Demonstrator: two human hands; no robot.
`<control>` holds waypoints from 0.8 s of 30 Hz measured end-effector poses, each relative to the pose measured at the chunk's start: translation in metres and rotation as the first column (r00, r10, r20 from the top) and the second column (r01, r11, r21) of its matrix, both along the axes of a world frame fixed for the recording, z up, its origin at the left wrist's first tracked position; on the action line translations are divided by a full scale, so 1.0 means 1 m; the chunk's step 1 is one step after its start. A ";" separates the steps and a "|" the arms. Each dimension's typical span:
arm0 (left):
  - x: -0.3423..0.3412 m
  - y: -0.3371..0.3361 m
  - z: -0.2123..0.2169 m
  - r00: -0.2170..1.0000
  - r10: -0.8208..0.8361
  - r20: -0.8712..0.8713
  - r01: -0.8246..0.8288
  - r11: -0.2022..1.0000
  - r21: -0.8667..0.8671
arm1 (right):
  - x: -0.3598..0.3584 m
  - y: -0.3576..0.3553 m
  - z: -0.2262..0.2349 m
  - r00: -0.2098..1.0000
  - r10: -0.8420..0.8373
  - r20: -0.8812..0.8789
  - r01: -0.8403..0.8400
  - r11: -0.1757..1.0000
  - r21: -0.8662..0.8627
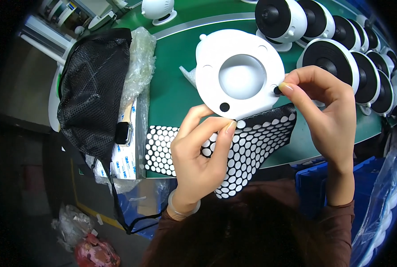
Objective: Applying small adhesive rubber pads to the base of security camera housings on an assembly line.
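Observation:
My left hand (198, 153) holds a round white plastic base (239, 73) by its near edge, tilted up over the green belt. The base has a domed hollow in the middle and a small black round pad (224, 107) stuck near its lower rim. My right hand (327, 111) pinches another black pad (277, 90) against the base's right rim with thumb and forefinger. Under the base lies a black sheet of pads (247, 147), most of its round spots punched out and showing white.
White dome-shaped devices with black round faces (327, 55) crowd the belt at the upper right. A black mesh bag (96, 84) and crumpled clear plastic (138, 62) lie at the left. A smartwatch (123, 132) rests below the bag. Blue bins (323, 178) stand at lower right.

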State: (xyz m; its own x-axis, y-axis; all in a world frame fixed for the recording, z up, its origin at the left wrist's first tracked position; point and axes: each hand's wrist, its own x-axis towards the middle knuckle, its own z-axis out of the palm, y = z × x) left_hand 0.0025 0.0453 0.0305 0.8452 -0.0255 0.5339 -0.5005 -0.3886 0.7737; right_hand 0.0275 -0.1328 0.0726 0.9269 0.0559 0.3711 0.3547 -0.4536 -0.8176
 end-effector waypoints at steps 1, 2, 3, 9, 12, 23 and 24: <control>0.000 -0.001 0.000 1.000 -0.004 -0.002 0.004 1.000 -0.001 | 0.000 0.000 0.000 1.000 -0.001 -0.001 0.001 1.000 -0.001; 0.001 -0.001 -0.001 1.000 -0.009 -0.005 0.009 1.000 -0.002 | 0.001 0.001 0.000 1.000 -0.008 0.005 0.008 1.000 -0.007; 0.001 -0.001 -0.001 1.000 -0.011 -0.007 0.011 1.000 -0.003 | 0.001 0.001 -0.001 1.000 -0.017 0.012 0.017 1.000 -0.013; 0.004 0.000 -0.002 1.000 -0.021 0.022 0.021 1.000 0.003 | 0.003 0.002 -0.004 0.998 -0.020 0.054 0.023 0.998 -0.059; 0.003 0.001 -0.001 0.999 -0.032 0.004 0.032 0.999 0.006 | 0.003 0.002 -0.003 0.999 -0.024 0.049 0.027 0.998 -0.057; 0.002 0.004 -0.002 0.998 -0.048 -0.031 0.048 0.999 -0.011 | 0.004 0.005 -0.003 0.996 -0.017 0.087 0.029 0.990 -0.137; 0.002 0.004 -0.002 0.998 -0.048 -0.030 0.048 0.999 -0.011 | 0.006 0.004 -0.002 0.997 0.008 0.071 0.002 0.989 -0.148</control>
State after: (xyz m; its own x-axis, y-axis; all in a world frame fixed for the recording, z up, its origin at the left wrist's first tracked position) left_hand 0.0047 0.0496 0.0287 0.8586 -0.0612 0.5089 -0.4950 -0.3564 0.7924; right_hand 0.0331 -0.1286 0.0703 0.8980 0.1179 0.4238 0.4114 -0.5663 -0.7142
